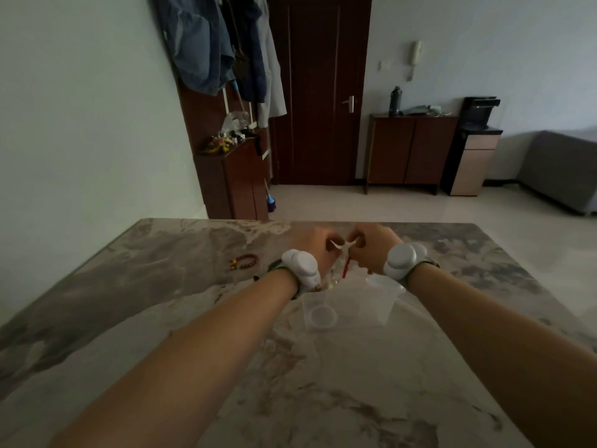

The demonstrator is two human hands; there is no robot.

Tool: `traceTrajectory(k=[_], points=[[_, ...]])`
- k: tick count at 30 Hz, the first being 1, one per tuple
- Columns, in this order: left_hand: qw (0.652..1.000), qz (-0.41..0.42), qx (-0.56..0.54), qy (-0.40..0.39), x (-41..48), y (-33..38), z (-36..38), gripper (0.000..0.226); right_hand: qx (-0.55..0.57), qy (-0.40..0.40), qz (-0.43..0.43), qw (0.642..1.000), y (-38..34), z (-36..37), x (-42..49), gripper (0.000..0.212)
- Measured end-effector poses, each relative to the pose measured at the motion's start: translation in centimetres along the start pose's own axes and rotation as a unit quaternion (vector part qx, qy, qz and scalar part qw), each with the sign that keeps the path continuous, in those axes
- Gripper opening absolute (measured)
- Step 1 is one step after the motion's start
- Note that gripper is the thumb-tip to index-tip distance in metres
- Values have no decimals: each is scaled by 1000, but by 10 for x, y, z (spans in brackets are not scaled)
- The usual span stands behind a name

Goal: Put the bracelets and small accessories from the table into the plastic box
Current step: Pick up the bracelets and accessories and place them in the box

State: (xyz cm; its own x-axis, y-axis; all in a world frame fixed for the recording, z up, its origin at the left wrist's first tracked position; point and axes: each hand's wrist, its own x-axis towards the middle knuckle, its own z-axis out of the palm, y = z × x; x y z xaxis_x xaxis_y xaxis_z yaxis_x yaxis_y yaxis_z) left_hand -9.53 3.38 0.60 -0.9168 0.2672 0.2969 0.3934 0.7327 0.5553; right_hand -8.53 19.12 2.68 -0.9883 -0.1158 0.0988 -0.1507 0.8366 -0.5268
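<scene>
Fingers pinching white accessory, red bracelet left, plastic box between forearms

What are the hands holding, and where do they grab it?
A small white item, pinched at its left end by the left hand and its right end by the right hand. A red cord hangs beneath.

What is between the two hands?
A small white piece, pinched by left hand and right hand, red cord dangling below. Head view shows it.
</scene>
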Motion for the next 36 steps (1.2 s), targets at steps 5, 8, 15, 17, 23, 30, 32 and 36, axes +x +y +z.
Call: traceTrajectory(k=[5, 8, 15, 17, 23, 30, 32, 36], points=[[987, 8, 144, -77, 13, 5, 20, 23, -149, -41, -30, 987, 14, 6, 5, 20], [974, -5, 200, -111, 24, 6, 29, 24, -184, -72, -45, 979, 19, 10, 13, 20], [957, -27, 233, -168, 36, 0, 51, 25, -193, -73, -68, 976, 45, 28, 34, 20], [953, -24, 243, -179, 36, -2, 54, 25, -196, -79, -77, 974, 51, 33, 41, 23], [951, -36, 240, -193, 38, -6, 56, 26, -191, -62, -99, 975, 43, 32, 32, 46], [955, -43, 238, -172, 39, -9, 62, 23, -229, -47, -115, 965, 39, 26, 22, 28], [954, -42, 238, -175, 38, -8, 65, 24, -231, -50, -114, 965, 38, 27, 22, 27], [956, -49, 226, -180, 41, -8, 67, 25, -227, -35, -124, 965, 39, 27, 19, 25]])
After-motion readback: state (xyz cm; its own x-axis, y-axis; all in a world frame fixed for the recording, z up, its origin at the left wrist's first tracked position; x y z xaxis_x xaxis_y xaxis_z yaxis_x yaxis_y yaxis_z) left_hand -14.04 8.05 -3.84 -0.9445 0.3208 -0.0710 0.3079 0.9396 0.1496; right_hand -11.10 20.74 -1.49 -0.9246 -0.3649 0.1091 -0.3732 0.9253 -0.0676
